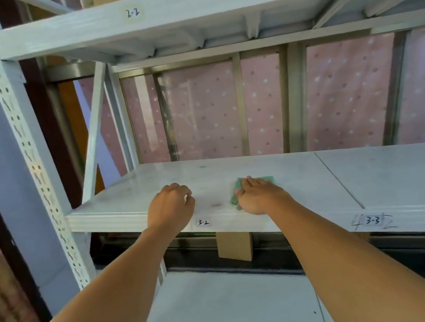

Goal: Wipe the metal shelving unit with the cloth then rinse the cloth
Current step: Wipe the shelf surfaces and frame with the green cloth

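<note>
- Head view: a white metal shelf (279,177) is seen at mid height, with a second shelf board (178,5) above it.
- A green cloth (252,186) is pressed flat on the shelf near its front edge by the right hand (258,195), whose fingers are laid over it, not curled around it.
- The left hand (171,205) is rested on the shelf just beside it, loosely curled, nothing held; the two hands are kept apart.
- Labels "3-2" (203,222) and "3-3" (372,220) are stuck on the front edge.
- A cardboard box (234,245) is seen below the shelf.
</note>
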The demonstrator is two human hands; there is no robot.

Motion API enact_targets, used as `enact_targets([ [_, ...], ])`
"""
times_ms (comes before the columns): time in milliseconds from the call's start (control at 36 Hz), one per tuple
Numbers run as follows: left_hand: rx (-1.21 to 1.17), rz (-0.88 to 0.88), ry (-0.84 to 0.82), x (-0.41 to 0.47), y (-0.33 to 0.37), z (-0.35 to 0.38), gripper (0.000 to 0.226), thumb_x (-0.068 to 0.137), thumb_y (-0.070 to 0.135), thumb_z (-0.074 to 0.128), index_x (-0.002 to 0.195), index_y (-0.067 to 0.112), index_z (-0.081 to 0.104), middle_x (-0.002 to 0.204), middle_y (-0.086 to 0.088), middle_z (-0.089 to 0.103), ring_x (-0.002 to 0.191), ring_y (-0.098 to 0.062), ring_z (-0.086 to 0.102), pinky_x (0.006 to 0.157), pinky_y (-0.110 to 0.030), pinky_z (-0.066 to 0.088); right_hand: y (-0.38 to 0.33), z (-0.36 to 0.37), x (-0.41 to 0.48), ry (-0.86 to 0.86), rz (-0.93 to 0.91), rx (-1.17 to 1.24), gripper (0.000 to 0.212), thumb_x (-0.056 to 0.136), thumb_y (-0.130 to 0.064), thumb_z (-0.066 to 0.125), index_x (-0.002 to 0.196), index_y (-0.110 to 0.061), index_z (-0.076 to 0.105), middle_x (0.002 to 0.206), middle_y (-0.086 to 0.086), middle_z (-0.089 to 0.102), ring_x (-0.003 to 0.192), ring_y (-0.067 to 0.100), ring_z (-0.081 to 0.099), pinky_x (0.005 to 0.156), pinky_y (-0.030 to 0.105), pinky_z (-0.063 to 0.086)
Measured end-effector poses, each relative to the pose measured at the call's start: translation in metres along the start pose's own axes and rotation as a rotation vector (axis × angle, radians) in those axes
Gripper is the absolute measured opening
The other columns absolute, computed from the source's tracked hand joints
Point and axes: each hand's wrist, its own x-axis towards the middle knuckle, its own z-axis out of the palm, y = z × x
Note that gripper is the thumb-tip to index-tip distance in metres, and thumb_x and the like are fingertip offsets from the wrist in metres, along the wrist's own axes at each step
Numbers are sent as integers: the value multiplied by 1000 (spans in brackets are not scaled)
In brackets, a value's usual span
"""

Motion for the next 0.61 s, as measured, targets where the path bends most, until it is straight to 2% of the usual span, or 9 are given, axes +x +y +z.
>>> enact_targets([
  [222, -11, -38, -36, 6, -56, -6, 29, 98, 28, 49, 115, 18, 70, 116, 1, 67, 102, -19, 61, 87, -34, 54, -58, 10, 15, -12, -11, -11, 62, 106, -42, 5, 160, -15, -3, 168, 3, -7, 155, 21, -3, 125, 41, 0],
  [444, -31, -23, -49, 8, -88, -5, 30, 97, 27, 46, 101, 15, 73, 99, -1, 66, 83, -20, 59, 75, -36, 57, -102, 14, 12, -22, -11, -11, 62, 106, -43, 8, 160, -16, -4, 168, 3, -8, 155, 21, -5, 124, 40, -2],
  [611, -40, 13, -66, 16, -120, -17, 29, 96, 25, 47, 101, 15, 74, 101, -2, 66, 87, -20, 60, 73, -33, 54, -145, 21, 16, -8, 0, -7, 61, 106, -42, 8, 161, -16, -3, 168, 2, -6, 155, 21, -3, 123, 39, -2],
])
